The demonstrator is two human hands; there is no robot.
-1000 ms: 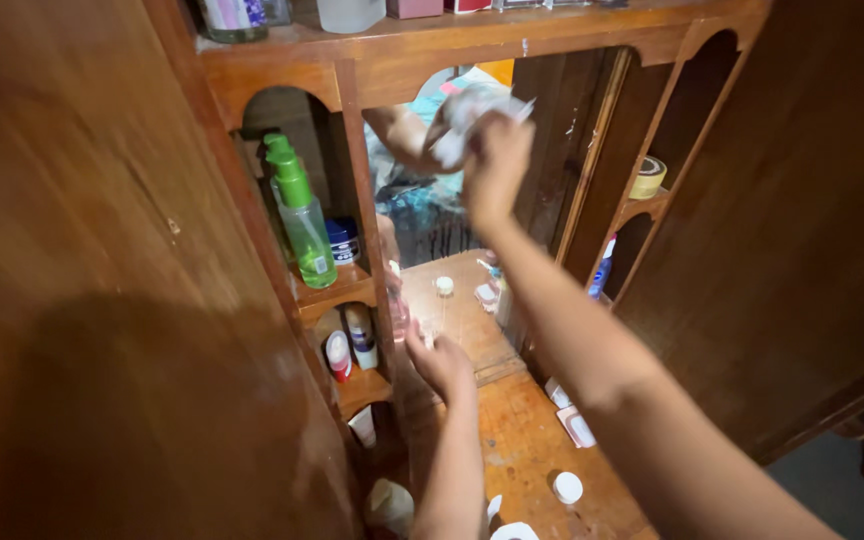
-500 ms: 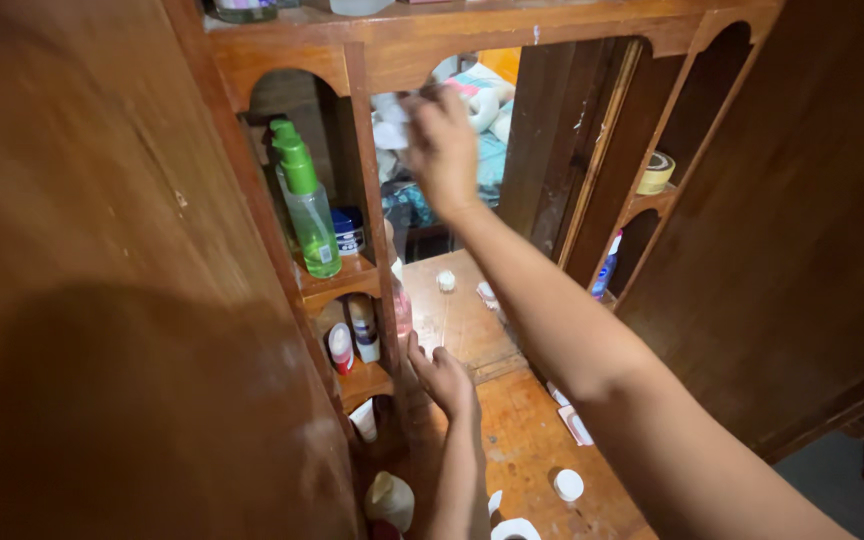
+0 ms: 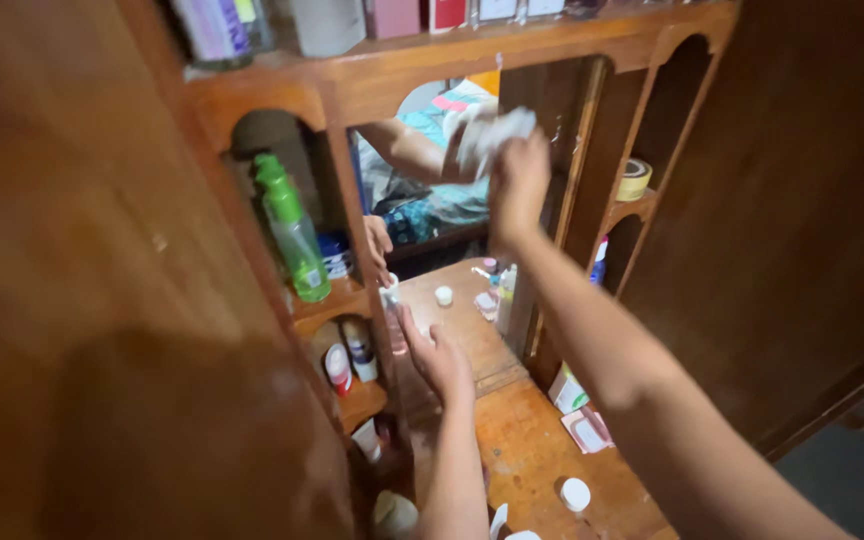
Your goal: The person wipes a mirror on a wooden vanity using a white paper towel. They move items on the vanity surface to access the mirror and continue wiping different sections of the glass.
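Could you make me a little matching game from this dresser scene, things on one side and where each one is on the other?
Things:
1. green pump bottle
2. roll of tape
3. white crumpled cloth
4. small white cap

Places:
A. on the wooden top in the foreground
B. on a shelf right of the mirror
C. on a shelf left of the mirror
D. in the right hand, up against the mirror

Pairs: 1-C, 2-B, 3-D, 4-A

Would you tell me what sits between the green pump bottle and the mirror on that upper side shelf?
In the head view, a small dark blue jar stands between the green pump bottle and the wooden post edging the mirror.
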